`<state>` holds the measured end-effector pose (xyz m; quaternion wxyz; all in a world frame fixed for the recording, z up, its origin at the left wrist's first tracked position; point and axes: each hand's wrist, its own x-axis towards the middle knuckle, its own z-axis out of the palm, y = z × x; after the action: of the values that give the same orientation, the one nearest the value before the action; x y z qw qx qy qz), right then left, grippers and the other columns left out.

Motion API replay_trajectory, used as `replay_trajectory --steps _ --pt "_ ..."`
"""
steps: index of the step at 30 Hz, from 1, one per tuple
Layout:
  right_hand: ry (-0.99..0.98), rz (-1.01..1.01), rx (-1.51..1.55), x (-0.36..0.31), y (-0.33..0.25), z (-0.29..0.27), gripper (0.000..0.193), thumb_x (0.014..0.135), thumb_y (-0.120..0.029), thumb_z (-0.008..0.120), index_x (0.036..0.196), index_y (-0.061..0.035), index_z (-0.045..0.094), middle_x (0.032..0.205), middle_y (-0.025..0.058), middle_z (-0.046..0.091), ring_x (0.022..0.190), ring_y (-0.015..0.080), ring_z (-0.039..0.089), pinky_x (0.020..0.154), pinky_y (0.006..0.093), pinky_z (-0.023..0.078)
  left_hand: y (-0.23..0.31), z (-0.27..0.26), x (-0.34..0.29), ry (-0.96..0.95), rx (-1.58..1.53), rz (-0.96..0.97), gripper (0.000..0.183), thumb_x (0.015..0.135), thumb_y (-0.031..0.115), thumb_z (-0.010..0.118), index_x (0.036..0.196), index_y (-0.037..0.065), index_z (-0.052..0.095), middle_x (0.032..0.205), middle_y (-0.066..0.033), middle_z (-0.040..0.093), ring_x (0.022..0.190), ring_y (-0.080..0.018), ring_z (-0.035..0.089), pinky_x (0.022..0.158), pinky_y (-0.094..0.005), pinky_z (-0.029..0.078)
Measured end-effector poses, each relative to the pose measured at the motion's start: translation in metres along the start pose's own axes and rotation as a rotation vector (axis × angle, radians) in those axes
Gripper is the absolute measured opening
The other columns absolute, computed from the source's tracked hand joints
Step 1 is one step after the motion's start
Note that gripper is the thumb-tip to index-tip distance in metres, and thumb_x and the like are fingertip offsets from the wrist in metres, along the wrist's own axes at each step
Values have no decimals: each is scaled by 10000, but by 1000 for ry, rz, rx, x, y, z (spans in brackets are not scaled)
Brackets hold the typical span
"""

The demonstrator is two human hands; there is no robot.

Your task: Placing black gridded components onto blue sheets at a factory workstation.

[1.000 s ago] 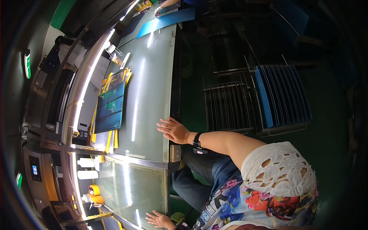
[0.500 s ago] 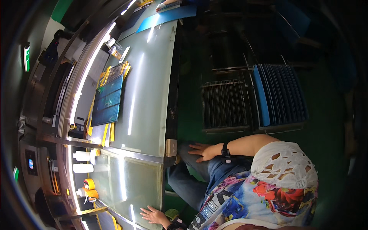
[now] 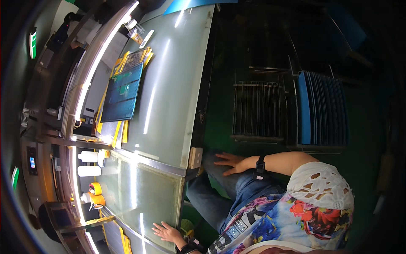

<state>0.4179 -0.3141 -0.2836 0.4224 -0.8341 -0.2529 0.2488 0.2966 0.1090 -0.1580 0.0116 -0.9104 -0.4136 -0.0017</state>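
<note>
My left hand (image 3: 168, 232) lies on the edge of the glass-topped table (image 3: 163, 190), its fingers spread and nothing in them. My right hand (image 3: 234, 163) rests on my jeans (image 3: 228, 182) near the knee, fingers apart and also holding nothing. A black band with a small device (image 3: 260, 167) is on my right wrist. Farther along the tabletop, a dark blue-green rectangular panel (image 3: 122, 94) lies over yellow-edged sheets (image 3: 125, 132). A block-shaped socket (image 3: 195, 157) sits at the table's edge near my right hand.
White bottles (image 3: 89, 171) and yellow tape rolls (image 3: 97, 200) stand along the table's back side. Beyond my right arm are a wire rack (image 3: 259, 111) and another rack of upright blue panels (image 3: 323, 108). A blue sheet (image 3: 198, 5) lies at the table's far end.
The whole view has shifted, so the far table end sits higher and a hand there has left the picture. My hands stay in nearly the same places, both with fingers spread.
</note>
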Motion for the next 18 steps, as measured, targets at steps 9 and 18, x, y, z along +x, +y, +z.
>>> replay_trajectory --steps 9,18 --pt "275 425 343 0 96 -11 364 907 -344 550 1145 -75 615 1095 133 634 1026 258 612 902 354 484 -24 3 10 24 -80 88 577 985 490 294 1473 182 278 1533 -126 226 1405 -373 193 1073 -607 161" --pt "380 606 -540 13 270 -28 227 777 -205 626 909 -23 660 943 167 648 894 320 628 788 429 524 26 -48 -10 -65 -182 190 538 1004 307 351 1365 -92 365 1416 -311 340 1307 -450 321 1103 -503 216"
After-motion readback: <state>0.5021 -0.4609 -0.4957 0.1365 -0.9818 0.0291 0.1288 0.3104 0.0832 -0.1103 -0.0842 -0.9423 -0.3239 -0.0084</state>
